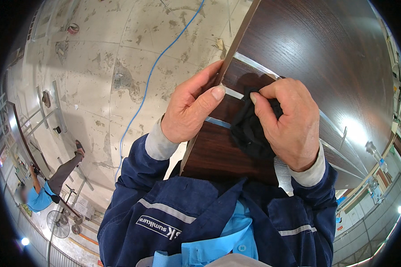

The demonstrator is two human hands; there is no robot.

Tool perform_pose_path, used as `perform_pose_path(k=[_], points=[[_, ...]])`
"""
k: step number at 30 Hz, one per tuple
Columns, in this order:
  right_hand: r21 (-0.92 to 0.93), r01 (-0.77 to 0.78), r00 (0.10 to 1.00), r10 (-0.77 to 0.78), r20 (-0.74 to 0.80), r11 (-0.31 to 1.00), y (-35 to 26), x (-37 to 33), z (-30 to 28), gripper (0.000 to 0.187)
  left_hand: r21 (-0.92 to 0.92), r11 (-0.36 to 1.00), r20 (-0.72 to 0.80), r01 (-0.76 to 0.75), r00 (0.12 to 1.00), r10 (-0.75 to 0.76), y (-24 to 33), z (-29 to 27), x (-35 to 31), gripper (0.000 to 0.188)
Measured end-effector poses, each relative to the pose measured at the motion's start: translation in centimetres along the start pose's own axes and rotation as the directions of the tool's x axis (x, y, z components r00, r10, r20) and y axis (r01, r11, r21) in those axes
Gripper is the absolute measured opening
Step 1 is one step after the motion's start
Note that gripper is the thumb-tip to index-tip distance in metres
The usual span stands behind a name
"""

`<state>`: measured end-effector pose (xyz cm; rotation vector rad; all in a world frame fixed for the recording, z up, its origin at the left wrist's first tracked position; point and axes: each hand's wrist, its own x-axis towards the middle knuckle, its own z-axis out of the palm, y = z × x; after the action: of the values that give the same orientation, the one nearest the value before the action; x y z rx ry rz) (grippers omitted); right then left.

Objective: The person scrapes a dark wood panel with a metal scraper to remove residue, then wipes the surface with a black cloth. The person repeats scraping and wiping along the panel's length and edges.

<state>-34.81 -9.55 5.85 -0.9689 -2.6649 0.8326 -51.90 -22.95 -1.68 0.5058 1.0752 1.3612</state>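
A dark brown wood-grain panel piece (316, 40), crossed by thin silver strips (218, 123), lies in front of my body. At its left corner my left hand (189, 106) grips the edge, thumb on the near side and the other fingers partly hidden behind it. My right hand (290, 122) pinches a crumpled black cloth (250, 133) between thumb and fingers. The cloth rests against the dark surface beside the silver strips, and the part under my palm is hidden.
A blue hose (149, 80) runs across the worn, stained floor (98, 58) to the left. Farther left, a person in a blue shirt (41, 199) stands by metal frames, near a standing fan (58, 224). A clear bottle (378, 158) is at the right.
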Motion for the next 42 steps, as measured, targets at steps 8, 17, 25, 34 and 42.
perform_pose_path(k=[8, 17, 25, 34, 42], points=[[-0.008, 0.001, 1.0, -0.001, 0.003, 1.0, 0.1, -0.1, 0.0, 0.017, 0.043, 0.999, 0.014, 0.025, 1.0, -0.026, 0.1, -0.3, 0.1, 0.064], [-0.007, 0.007, 1.0, -0.007, -0.019, 1.0, 0.1, -0.2, 0.0, 0.017, 0.023, 0.998, -0.023, 0.057, 0.998, -0.057, 0.4, 0.3, 0.1, 0.063], [-0.001, -0.003, 1.0, 0.003, -0.018, 1.0, -0.1, -0.1, 0.0, 0.017, 0.028, 0.998, -0.051, 0.064, 0.997, -0.063, 0.8, 0.6, 0.2, 0.063], [0.004, 0.007, 1.0, -0.007, -0.009, 1.0, 0.2, -0.2, -0.1, 0.017, -0.016, 0.998, -0.051, 0.066, 0.996, -0.067, 1.1, 1.0, 0.2, 0.063], [-0.016, 0.078, 0.996, -0.079, -0.029, 0.997, -0.7, 0.7, 0.3, 0.014, -0.085, 0.996, -0.025, 0.003, 1.0, -0.006, 0.2, 0.6, -0.3, 0.061]])
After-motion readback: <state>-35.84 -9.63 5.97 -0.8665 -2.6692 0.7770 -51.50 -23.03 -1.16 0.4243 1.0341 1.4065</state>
